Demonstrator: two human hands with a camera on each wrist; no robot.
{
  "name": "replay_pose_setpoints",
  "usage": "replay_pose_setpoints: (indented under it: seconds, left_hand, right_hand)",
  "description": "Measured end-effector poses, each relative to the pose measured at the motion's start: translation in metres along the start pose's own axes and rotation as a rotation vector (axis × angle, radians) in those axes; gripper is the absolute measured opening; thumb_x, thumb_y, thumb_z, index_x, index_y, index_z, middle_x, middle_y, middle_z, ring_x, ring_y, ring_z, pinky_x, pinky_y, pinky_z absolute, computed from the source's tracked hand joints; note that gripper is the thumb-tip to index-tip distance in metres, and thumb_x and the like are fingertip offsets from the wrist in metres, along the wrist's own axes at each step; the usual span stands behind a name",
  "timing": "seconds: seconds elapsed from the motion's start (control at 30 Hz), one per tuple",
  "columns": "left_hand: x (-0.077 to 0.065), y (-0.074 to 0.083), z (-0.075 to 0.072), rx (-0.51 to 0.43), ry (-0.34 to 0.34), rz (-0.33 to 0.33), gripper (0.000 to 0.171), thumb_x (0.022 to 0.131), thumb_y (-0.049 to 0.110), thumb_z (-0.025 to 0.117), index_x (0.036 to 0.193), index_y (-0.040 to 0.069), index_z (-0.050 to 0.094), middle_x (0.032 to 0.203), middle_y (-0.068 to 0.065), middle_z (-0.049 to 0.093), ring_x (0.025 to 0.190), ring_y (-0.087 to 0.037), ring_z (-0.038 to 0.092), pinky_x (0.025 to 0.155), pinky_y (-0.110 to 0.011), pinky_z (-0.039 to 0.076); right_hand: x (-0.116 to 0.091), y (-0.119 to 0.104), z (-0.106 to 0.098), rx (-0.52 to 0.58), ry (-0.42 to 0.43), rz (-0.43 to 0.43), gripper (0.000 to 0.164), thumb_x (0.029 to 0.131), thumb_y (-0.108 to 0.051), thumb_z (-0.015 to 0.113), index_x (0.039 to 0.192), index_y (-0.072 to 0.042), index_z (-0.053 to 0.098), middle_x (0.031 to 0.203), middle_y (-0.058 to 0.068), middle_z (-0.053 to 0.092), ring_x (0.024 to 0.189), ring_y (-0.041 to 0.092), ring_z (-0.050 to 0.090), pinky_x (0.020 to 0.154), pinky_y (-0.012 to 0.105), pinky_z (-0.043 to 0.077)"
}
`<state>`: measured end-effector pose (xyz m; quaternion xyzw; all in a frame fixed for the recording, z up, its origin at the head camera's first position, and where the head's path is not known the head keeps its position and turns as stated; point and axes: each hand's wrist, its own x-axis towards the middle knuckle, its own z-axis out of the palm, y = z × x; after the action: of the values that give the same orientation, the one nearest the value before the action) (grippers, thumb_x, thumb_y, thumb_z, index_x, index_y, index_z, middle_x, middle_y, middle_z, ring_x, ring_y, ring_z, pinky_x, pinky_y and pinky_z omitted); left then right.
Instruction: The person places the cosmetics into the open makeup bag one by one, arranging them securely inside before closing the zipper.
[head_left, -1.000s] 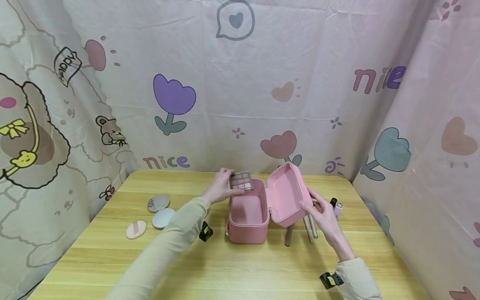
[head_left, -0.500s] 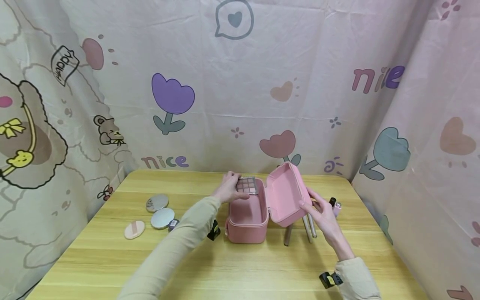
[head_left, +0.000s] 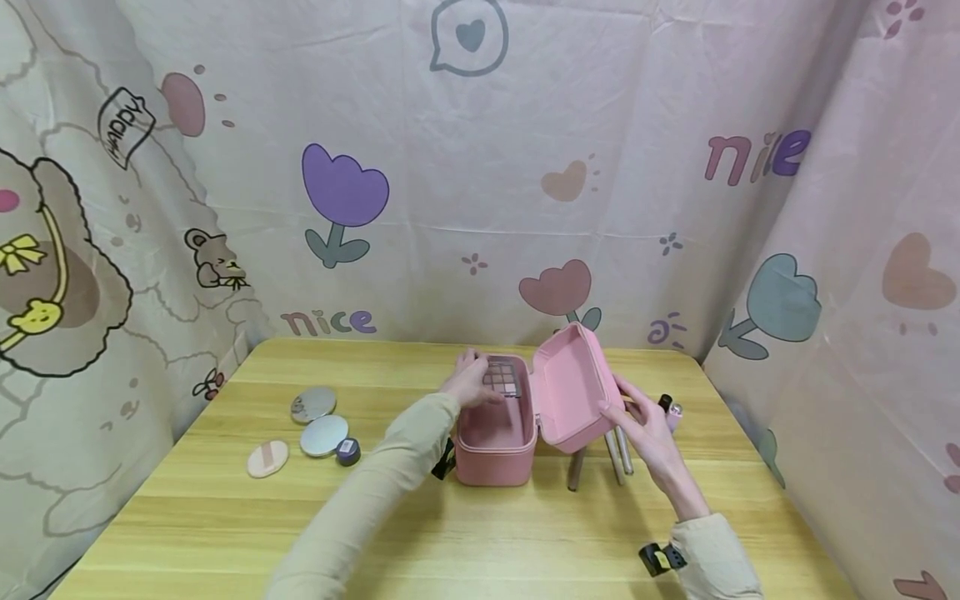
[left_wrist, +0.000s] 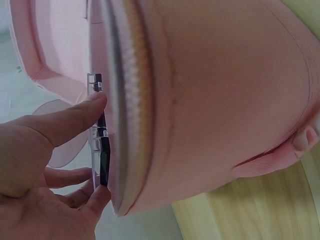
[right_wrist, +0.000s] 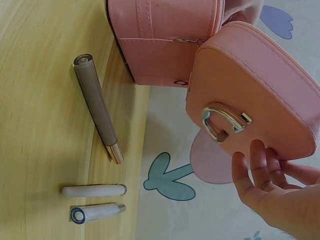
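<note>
The left hand [head_left: 470, 381], just below the middle of the frame, pinches an eyeshadow palette [head_left: 502, 377] between thumb and fingers. From where I stand, the palette is at the far end of the open mouth of a pink cosmetic case [head_left: 495, 468]; I can't tell whether it touches the wall there. The right hand [head_left: 647, 433], right of centre, grips the edge of the case's raised lid [head_left: 573, 387], thumb on the near rim. The right wrist view shows a gold-toned handle [right_wrist: 222, 122] on the lid's outer face.

Over at the lower left of the frame, two round discs [head_left: 324, 436], like an open compact, lie edge to edge on the wooden table [head_left: 465, 542]. A small dark jar [head_left: 348, 452] sits close on their right, and a pale powder puff [head_left: 267, 458] lies to their left. Right of the case, below the lid, I see a brown tube [head_left: 576, 469] and two paler slim tubes [head_left: 619, 457]. Beyond the right hand are a black cap [head_left: 664, 402] and a lilac tube [head_left: 675, 414]. A flower-printed cloth [head_left: 450, 167] fills the upper frame.
</note>
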<state>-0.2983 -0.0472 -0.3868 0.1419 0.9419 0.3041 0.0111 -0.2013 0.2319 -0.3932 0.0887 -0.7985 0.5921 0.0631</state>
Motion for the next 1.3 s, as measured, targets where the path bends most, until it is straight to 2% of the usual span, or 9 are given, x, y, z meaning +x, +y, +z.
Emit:
replay_pose_setpoints:
  seconds: [0.2, 0.4, 0.53, 0.7, 0.9, 1.2, 1.3]
  left_hand:
    - [0.003, 0.003, 0.006, 0.040, -0.005, 0.002, 0.068, 0.077, 0.014, 0.086, 0.131, -0.011, 0.054, 0.141, -0.029, 0.043, 0.133, -0.042, 0.040, 0.116, -0.053, 0.041]
    - [0.007, 0.004, 0.012, 0.071, -0.018, -0.019, 0.055, 0.078, 0.014, 0.086, 0.120, -0.009, 0.059, 0.138, -0.027, 0.044, 0.133, -0.042, 0.039, 0.112, -0.053, 0.045]
    - [0.008, 0.005, 0.013, 0.096, -0.023, -0.034, 0.051, 0.078, 0.015, 0.086, 0.116, -0.007, 0.061, 0.137, -0.026, 0.045, 0.134, -0.042, 0.039, 0.115, -0.052, 0.042]
    - [0.007, 0.005, 0.013, 0.115, -0.029, -0.037, 0.062, 0.078, 0.020, 0.087, 0.125, -0.007, 0.059, 0.141, -0.027, 0.044, 0.137, -0.045, 0.038, 0.120, -0.052, 0.036]
    - [0.004, 0.006, 0.012, 0.136, -0.023, 0.014, 0.077, 0.080, 0.023, 0.085, 0.140, -0.010, 0.049, 0.144, -0.028, 0.042, 0.136, -0.046, 0.039, 0.121, -0.051, 0.034]
    - [0.005, 0.004, 0.012, 0.122, -0.015, 0.023, 0.075, 0.083, 0.020, 0.083, 0.140, -0.012, 0.048, 0.143, -0.028, 0.043, 0.139, -0.046, 0.038, 0.122, -0.052, 0.032]
    - [0.005, 0.002, 0.013, 0.091, -0.001, 0.020, 0.078, 0.083, 0.021, 0.083, 0.142, -0.013, 0.045, 0.142, -0.028, 0.044, 0.138, -0.045, 0.039, 0.122, -0.051, 0.032]
  right_hand:
    - [0.000, 0.000, -0.001, -0.002, 0.007, -0.004, 0.063, 0.099, -0.016, 0.059, 0.155, -0.003, 0.035, 0.156, 0.023, 0.042, 0.107, -0.012, 0.056, 0.092, 0.007, 0.044]
    - [0.000, 0.000, -0.001, -0.001, 0.007, -0.005, 0.063, 0.099, -0.016, 0.059, 0.155, -0.001, 0.035, 0.156, 0.024, 0.042, 0.107, -0.014, 0.056, 0.092, 0.006, 0.044]
    - [0.000, 0.000, -0.001, -0.006, 0.003, -0.002, 0.063, 0.099, -0.016, 0.059, 0.155, -0.002, 0.035, 0.155, 0.023, 0.042, 0.107, -0.013, 0.056, 0.091, 0.006, 0.044]
    - [0.000, 0.000, -0.001, -0.004, -0.004, 0.002, 0.063, 0.100, -0.017, 0.058, 0.156, -0.003, 0.034, 0.157, 0.023, 0.041, 0.107, -0.013, 0.056, 0.091, 0.007, 0.044]
    - [0.000, 0.000, 0.000, -0.002, -0.011, -0.002, 0.063, 0.100, -0.017, 0.058, 0.156, -0.002, 0.033, 0.157, 0.024, 0.040, 0.108, -0.013, 0.056, 0.092, 0.006, 0.044]
    - [0.000, 0.000, -0.001, 0.006, -0.007, 0.013, 0.064, 0.100, -0.017, 0.058, 0.156, -0.002, 0.032, 0.157, 0.023, 0.039, 0.109, -0.014, 0.055, 0.092, 0.006, 0.044]
    - [0.000, 0.001, -0.001, 0.005, -0.006, 0.013, 0.064, 0.100, -0.017, 0.058, 0.156, -0.002, 0.032, 0.157, 0.023, 0.040, 0.108, -0.013, 0.055, 0.092, 0.006, 0.044]
